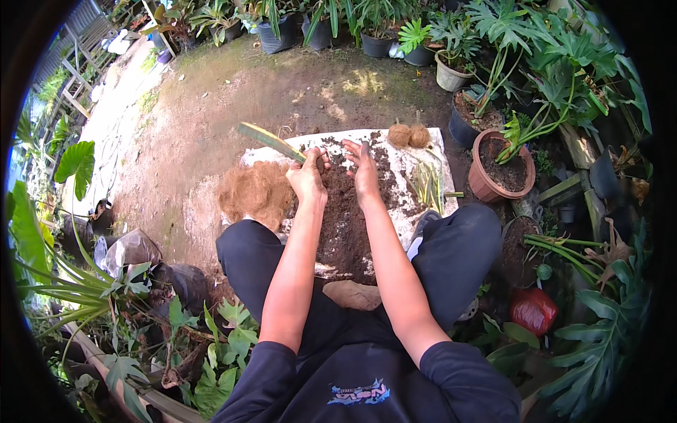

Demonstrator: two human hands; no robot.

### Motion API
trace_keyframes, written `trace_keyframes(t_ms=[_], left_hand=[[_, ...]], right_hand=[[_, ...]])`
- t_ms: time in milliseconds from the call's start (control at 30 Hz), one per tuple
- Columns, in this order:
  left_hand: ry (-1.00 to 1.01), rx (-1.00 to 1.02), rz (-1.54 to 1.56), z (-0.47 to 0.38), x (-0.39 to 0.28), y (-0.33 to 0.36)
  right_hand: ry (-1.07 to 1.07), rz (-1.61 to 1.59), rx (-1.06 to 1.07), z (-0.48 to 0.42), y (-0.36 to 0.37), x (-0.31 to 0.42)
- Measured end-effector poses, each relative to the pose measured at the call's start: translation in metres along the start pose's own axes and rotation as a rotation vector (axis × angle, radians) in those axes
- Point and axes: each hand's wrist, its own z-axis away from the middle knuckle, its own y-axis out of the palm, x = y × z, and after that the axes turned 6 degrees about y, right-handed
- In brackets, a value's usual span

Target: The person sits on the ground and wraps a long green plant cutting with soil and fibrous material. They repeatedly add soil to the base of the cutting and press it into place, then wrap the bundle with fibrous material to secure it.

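My left hand (308, 177) grips the lower end of a long, stiff green leaf with yellow edges (270, 140), like a snake plant's. The leaf slants up to the left. Dark matter, apparently soil, shows between those fingers. Just to the right, my right hand (365, 174) is raised with fingers apart, holding nothing. Below both hands a heap of dark soil (344, 227) is spread on a white sheet (447, 172). A tangle of brown coir-like fibre (254, 193) lies left of my left hand. Two fibre-wrapped balls (409, 136) sit at the sheet's far right corner.
Several cut yellow-edged leaves (429, 185) lie on the sheet's right side. A terracotta-coloured pot (489, 182) stands beyond them. Potted plants (277, 34) line the back and right. A stone (351, 294) lies between my legs. Foliage (227, 338) crowds the lower left.
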Motion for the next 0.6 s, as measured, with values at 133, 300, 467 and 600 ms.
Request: trace_keyframes(t_ms=[133,300,467,600], left_hand=[[-0.040,0.076,-0.117,0.003,-0.014,0.004],[-0.110,0.091,-0.242,0.009,-0.028,0.012],[-0.085,0.099,-0.337,0.015,-0.033,0.020],[-0.137,0.170,-0.324,0.015,-0.038,0.023]], right_hand=[[0.236,-0.152,-0.065,-0.039,-0.025,-0.075],[0.577,0.734,-0.184,-0.022,-0.045,-0.211],[0.315,1.164,0.039,-0.006,-0.043,-0.260],[0.204,1.413,0.153,-0.021,-0.032,-0.263]])
